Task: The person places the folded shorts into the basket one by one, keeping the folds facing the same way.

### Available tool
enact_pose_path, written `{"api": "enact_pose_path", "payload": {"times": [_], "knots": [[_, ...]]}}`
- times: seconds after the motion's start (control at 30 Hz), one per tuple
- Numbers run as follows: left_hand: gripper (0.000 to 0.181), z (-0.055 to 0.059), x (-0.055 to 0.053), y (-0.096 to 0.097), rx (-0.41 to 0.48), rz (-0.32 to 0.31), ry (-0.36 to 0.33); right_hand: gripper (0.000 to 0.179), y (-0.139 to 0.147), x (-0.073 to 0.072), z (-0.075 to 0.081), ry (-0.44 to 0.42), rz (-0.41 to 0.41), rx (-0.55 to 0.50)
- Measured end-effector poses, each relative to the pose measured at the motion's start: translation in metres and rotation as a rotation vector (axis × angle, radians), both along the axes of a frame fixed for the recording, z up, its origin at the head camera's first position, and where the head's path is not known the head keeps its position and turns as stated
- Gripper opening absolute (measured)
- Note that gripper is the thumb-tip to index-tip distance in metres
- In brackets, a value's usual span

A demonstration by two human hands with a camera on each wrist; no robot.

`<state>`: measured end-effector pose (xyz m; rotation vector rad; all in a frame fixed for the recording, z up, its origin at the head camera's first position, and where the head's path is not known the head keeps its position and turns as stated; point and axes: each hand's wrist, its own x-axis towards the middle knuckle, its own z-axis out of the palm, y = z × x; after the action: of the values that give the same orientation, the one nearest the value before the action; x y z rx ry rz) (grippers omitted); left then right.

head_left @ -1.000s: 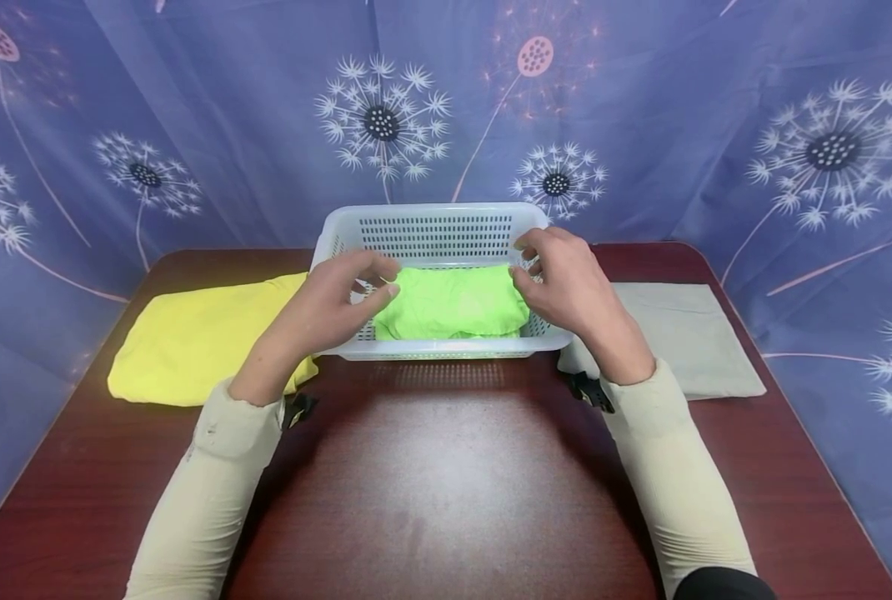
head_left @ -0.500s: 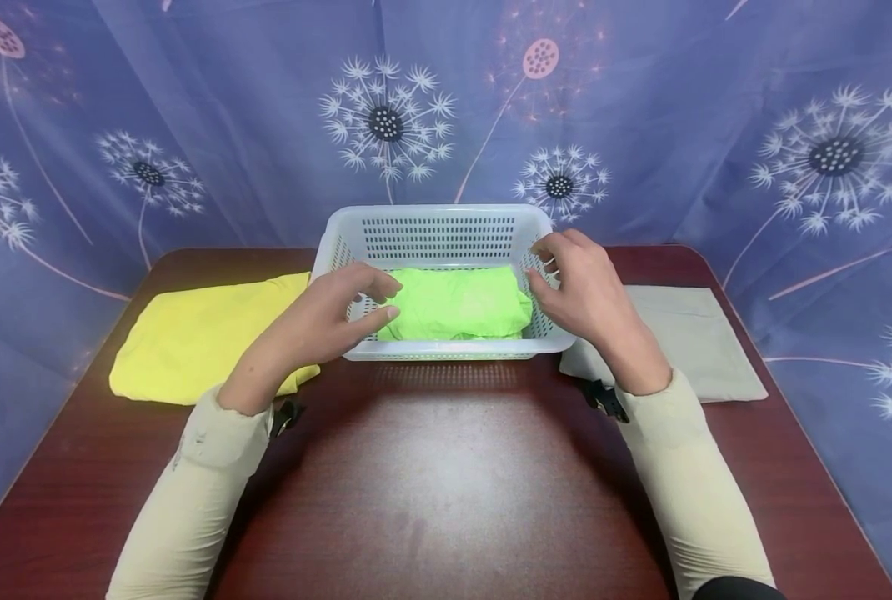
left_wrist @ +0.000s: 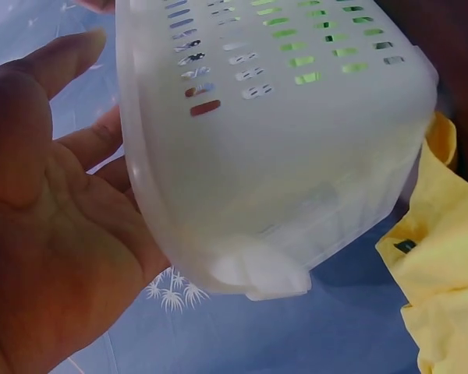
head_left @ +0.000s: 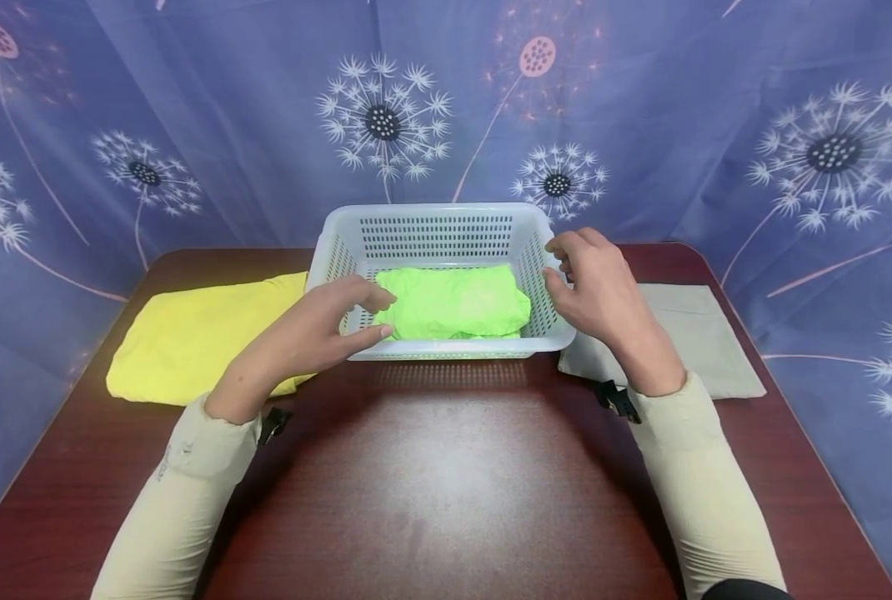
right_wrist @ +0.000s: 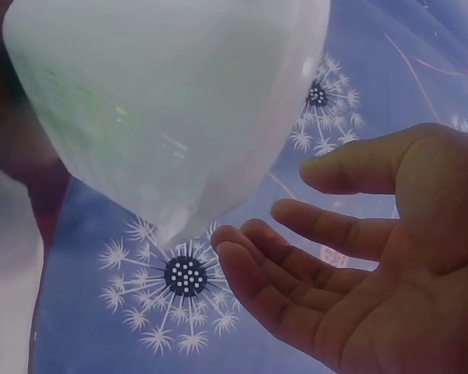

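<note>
A white perforated plastic basket (head_left: 446, 346) stands at the back of the table, with a folded bright green cloth (head_left: 453, 302) lying inside it. Over the basket's left end reaches my left hand (head_left: 322, 321), thumb and fingers spread apart, nothing between them. In the left wrist view this hand (left_wrist: 62, 218) is right beside the basket's rim (left_wrist: 136, 156). My right hand (head_left: 599, 287) hovers at the basket's right end, its fingers loosely bent and holding nothing. The right wrist view has that hand (right_wrist: 343, 265) apart from the basket wall (right_wrist: 171, 101), palm and fingers visible.
A folded yellow cloth (head_left: 191, 342) lies on the table (head_left: 446, 483) left of the basket, partly behind my left forearm. On the right is a folded grey cloth (head_left: 694, 337). A blue curtain (head_left: 266, 100) printed with dandelions hangs close behind the table.
My right hand has drawn off to the right, from above the green cloth to the basket's right rim. The left hand has shifted slightly left and nearer. The green cloth stays in the basket.
</note>
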<state>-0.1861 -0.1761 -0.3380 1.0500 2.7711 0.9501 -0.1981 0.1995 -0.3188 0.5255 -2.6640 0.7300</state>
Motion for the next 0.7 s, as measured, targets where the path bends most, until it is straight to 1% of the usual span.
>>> {"api": "enact_pose_path", "payload": {"times": [0.13, 0.37, 0.5, 0.6, 0.7], "knots": [[0.043, -0.002, 0.001, -0.002, -0.029, 0.000, -0.018, 0.027, 0.005, -0.001, -0.001, 0.002, -0.012, 0.011], [0.045, -0.003, 0.004, -0.003, -0.057, -0.007, -0.028, 0.027, 0.013, -0.001, -0.004, -0.027, -0.042, 0.009], [0.045, -0.004, 0.005, -0.005, -0.054, -0.018, -0.027, 0.024, 0.017, 0.000, -0.006, -0.018, -0.051, 0.022], [0.045, -0.005, 0.006, -0.006, -0.044, -0.038, -0.030, 0.024, 0.019, 0.000, -0.007, -0.011, -0.055, 0.033], [0.044, -0.006, 0.008, -0.008, -0.040, -0.048, -0.042, 0.025, 0.021, 0.001, -0.009, -0.027, -0.058, 0.039]]}}
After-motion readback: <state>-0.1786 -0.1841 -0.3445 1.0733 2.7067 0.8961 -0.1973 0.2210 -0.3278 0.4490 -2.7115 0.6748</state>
